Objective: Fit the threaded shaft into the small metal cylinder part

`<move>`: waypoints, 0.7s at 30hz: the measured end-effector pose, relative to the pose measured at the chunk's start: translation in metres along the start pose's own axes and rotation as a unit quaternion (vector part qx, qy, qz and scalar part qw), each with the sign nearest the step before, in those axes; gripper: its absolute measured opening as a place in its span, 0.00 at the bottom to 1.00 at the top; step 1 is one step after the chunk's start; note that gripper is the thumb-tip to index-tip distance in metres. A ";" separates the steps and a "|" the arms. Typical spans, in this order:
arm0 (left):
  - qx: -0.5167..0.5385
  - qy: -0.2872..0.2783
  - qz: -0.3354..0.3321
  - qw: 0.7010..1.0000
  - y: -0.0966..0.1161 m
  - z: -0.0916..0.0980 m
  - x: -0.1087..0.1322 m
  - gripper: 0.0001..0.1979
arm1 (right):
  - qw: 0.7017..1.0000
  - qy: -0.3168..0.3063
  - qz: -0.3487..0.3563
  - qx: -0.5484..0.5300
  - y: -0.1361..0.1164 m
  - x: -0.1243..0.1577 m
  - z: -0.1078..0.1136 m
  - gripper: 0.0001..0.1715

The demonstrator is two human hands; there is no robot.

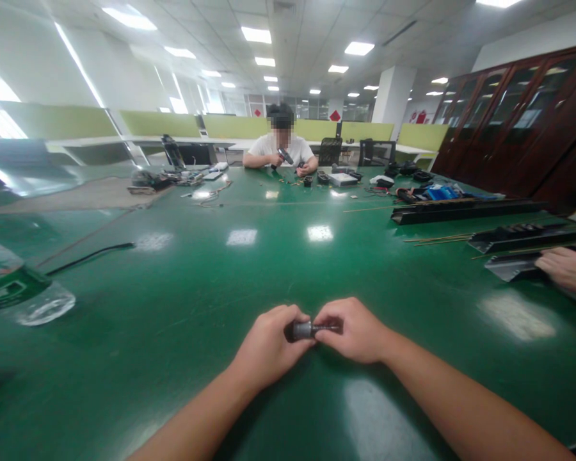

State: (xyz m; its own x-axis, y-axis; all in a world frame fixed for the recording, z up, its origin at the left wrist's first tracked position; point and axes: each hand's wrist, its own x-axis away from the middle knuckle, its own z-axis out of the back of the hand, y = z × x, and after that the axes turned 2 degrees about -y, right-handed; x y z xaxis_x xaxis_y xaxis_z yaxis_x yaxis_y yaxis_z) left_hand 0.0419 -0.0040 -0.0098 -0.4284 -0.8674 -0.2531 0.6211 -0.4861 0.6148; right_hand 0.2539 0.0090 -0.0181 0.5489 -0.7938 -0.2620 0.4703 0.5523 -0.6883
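Low over the green tabletop (196, 358), my two hands meet around a small dark metallic cylinder (303, 330). My left hand (271, 346) is closed on its wider grey end, thumb and fingers curled round it. The fingers of my right hand (358, 330) pinch a thin dark shaft-like part (330, 328) on the right side of the cylinder. Whether the shaft and the cylinder are one piece or two I cannot tell. My fingers hide much of both.
A plastic bottle (24, 288) lies at the left beside a black cable (91, 257). Black metal channels (461, 211) and thin rods sit at the right, near another person's hand (569, 267). Across the table, a person (281, 150) holds a tool among small parts.
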 end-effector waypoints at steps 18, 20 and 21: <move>0.012 0.007 0.006 1.000 -0.003 0.002 0.001 0.09 | 1.000 -0.004 -0.012 -0.005 -0.002 0.000 0.005 0.04; 0.013 0.008 0.005 1.000 -0.003 0.002 0.001 0.09 | 1.000 -0.002 -0.012 -0.007 -0.002 0.001 0.005 0.04; 0.013 0.009 0.004 1.000 -0.003 0.002 0.002 0.09 | 1.000 -0.001 -0.011 -0.007 -0.002 0.001 0.004 0.04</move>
State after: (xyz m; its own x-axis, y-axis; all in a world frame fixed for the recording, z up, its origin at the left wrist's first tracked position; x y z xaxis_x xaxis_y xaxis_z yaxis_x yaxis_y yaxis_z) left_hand 0.0381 -0.0040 -0.0102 -0.4113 -0.8735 -0.2604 0.6077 -0.4757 0.6359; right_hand 0.2565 0.0083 -0.0141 0.5408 -0.8047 -0.2451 0.4717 0.5313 -0.7037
